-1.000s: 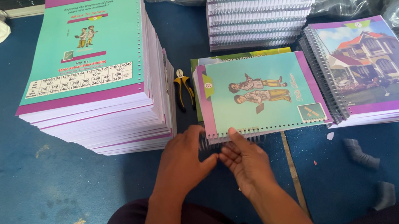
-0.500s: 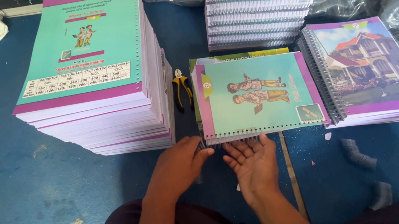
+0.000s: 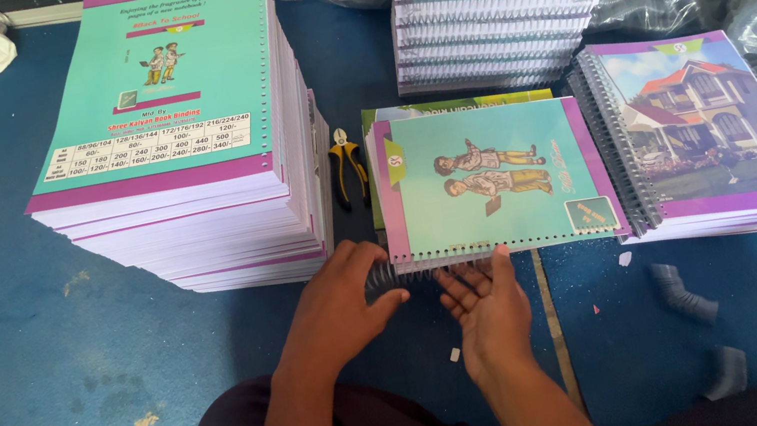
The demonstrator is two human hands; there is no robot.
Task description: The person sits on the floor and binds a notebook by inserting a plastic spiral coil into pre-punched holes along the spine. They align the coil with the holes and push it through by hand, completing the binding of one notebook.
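Head view, looking down on a blue floor [image 3: 33, 399].

Item one: left hand [image 3: 342, 300], fingers curled over the end of a dark wire spiral [image 3: 389, 280], gripping it at the near left corner of a teal-and-purple notebook [image 3: 490, 180].

Item two: right hand [image 3: 490, 312], palm up and flat, fingers [image 3: 470, 281] spread and holding nothing; the fingertips touch the spiral along the notebook's punched near edge. The spiral lies between the two hands, partly hidden by the left fingers.

Item three: the notebook, cover up, showing two drawn children; directly beyond both sets of fingertips, resting on another book with a green cover edge.

Item four: yellow-handled pliers [image 3: 347, 169], beyond the left fingers, just left of the notebook.

Item five: tall pile of unbound covers and pages [image 3: 187, 152], beyond and left of the left hand.

Item six: stack of bound notebooks with a house picture [image 3: 705, 131], right of the right fingers.

Item seven: spiral-bound stack [image 3: 508, 10], far beyond both hands.
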